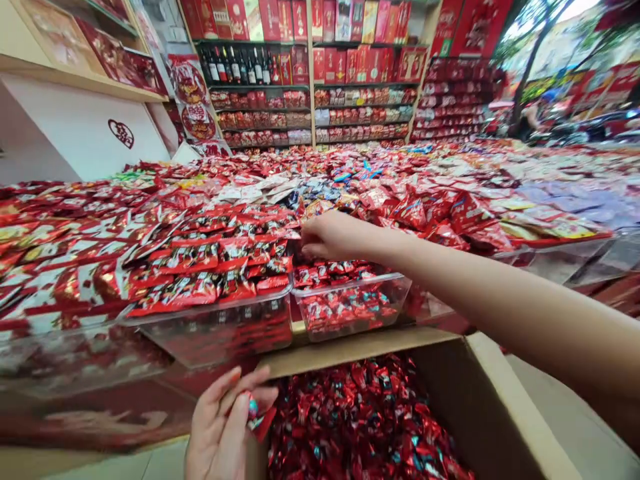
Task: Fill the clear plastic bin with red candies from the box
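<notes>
Shelves [313,100] well beyond box [465,393], loaded with red cartons [268,21] and dark bottles [243,70]. Packets [415,210], mostly red, spread wide between there and box. Box: cardboard, open, heaped with red foil candies [355,420], bits of blue showing. Big tub [215,337]: clear, beyond box and to its left, piled with red packets. Small tub [357,317]: clear, just beyond box, red wrappers inside. Left hand [213,430]: at box's left edge, palm up, thumb and fingers pinching one candy [255,412]. Right hand [323,237]: past box's far edge, above small tub, fingers curled down; tips hidden, can't tell if pinching anything. Pinched candy: red with blue-green, just left of box's heap.
</notes>
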Demonstrator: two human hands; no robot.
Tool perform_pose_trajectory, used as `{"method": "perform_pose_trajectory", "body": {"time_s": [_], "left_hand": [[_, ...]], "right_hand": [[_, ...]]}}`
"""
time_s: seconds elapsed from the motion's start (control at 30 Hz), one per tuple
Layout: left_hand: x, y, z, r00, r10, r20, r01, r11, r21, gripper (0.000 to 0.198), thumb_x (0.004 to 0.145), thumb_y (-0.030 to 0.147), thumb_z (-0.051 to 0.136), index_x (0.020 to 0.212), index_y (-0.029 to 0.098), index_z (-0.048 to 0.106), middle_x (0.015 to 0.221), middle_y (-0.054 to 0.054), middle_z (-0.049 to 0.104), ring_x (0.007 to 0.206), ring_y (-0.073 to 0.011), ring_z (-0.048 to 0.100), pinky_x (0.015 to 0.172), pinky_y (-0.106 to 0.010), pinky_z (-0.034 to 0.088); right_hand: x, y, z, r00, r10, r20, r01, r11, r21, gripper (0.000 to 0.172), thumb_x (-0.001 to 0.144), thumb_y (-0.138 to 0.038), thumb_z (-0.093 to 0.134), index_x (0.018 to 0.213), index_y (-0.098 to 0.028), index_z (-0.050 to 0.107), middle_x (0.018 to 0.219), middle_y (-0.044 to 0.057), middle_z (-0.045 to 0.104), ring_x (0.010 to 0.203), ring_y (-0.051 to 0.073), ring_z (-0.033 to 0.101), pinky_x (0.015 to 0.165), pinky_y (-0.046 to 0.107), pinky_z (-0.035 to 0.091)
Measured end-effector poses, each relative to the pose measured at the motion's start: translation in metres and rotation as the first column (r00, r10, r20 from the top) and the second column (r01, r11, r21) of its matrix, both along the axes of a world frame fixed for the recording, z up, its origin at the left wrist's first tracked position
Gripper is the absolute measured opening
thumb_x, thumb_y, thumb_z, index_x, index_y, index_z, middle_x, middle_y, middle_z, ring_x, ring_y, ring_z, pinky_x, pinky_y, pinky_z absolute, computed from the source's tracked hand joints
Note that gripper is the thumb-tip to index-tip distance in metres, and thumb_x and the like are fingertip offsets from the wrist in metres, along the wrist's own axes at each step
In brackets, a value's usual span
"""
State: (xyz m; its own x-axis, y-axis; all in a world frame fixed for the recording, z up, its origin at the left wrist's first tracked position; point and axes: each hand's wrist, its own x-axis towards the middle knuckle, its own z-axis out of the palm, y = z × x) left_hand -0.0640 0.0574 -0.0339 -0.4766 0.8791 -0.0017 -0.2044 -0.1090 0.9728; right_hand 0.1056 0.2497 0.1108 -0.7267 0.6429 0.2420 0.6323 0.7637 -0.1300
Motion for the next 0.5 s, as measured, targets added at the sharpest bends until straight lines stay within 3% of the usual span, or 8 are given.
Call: {"method": "perform_pose_trajectory", "body": {"time_s": [0.1, 0.17, 0.23, 0.3, 0.4, 0.5], "left_hand": [[0.022, -0.002, 0.025, 0.98, 0.001, 0.199, -0.009, 0.999, 0.04, 0.028, 0.07, 0.026, 0.06, 0.096, 0.025, 0.05, 0.106, -0.005, 0.064, 0.091, -0.0227, 0.062, 0.068, -0.029, 0.054], [0.039, -0.002, 0.036, 0.967, -0.023, 0.255, 0.005, 0.998, 0.07, 0.026, 0.073, 0.025, 0.057, 0.098, 0.025, 0.049, 0.109, -0.006, 0.062, 0.097, -0.0241, 0.059, 0.072, -0.032, 0.053], [0.055, -0.004, 0.041, 0.958, -0.069, 0.279, 0.046, 0.995, 0.088, 0.026, 0.074, 0.026, 0.056, 0.1, 0.025, 0.049, 0.112, -0.007, 0.061, 0.098, -0.0244, 0.058, 0.074, -0.034, 0.052], [0.068, -0.006, 0.044, 0.949, -0.113, 0.293, 0.088, 0.992, 0.095, 0.028, 0.074, 0.026, 0.056, 0.101, 0.027, 0.049, 0.114, -0.006, 0.06, 0.1, -0.0242, 0.058, 0.077, -0.036, 0.051], [0.08, -0.01, 0.042, 0.932, -0.164, 0.323, 0.146, 0.986, 0.08, 0.033, 0.074, 0.027, 0.057, 0.105, 0.03, 0.047, 0.116, -0.004, 0.059, 0.102, -0.0222, 0.057, 0.08, -0.034, 0.049], [0.081, -0.013, 0.029, 0.912, -0.201, 0.356, 0.215, 0.977, 0.001, 0.035, 0.071, 0.032, 0.06, 0.104, 0.03, 0.048, 0.114, -0.004, 0.06, 0.099, -0.0207, 0.058, 0.08, -0.033, 0.049]], "right_hand": [[0.018, -0.071, -0.01, 0.973, 0.039, -0.227, -0.103, 0.956, -0.274, 0.022, 0.078, -0.03, 0.048, 0.081, -0.012, 0.062, 0.071, 0.001, 0.059, 0.064, 0.007, 0.051, 0.061, 0.019, 0.038], [0.025, -0.114, -0.035, 0.943, -0.028, -0.333, -0.164, 0.829, -0.535, 0.027, 0.076, -0.038, 0.051, 0.077, -0.013, 0.061, 0.064, -0.001, 0.058, 0.056, 0.007, 0.049, 0.052, 0.018, 0.036], [0.027, -0.144, -0.065, 0.877, -0.137, -0.461, -0.256, 0.68, -0.687, 0.03, 0.073, -0.043, 0.053, 0.075, -0.014, 0.059, 0.062, -0.001, 0.058, 0.054, 0.007, 0.049, 0.048, 0.017, 0.035], [0.027, -0.16, -0.091, 0.773, -0.279, -0.57, -0.367, 0.536, -0.76, 0.031, 0.073, -0.044, 0.053, 0.072, -0.013, 0.056, 0.061, -0.001, 0.057, 0.052, 0.006, 0.049, 0.048, 0.018, 0.037], [0.027, -0.169, -0.113, 0.627, -0.496, -0.602, -0.491, 0.349, -0.798, 0.034, 0.071, -0.046, 0.055, 0.068, -0.013, 0.052, 0.057, -0.001, 0.054, 0.046, 0.006, 0.049, 0.046, 0.018, 0.038], [0.03, -0.176, -0.126, 0.567, -0.615, -0.548, -0.531, 0.236, -0.814, 0.04, 0.062, -0.05, 0.061, 0.064, -0.012, 0.049, 0.057, 0.0, 0.056, 0.043, 0.006, 0.049, 0.043, 0.018, 0.038]]}}
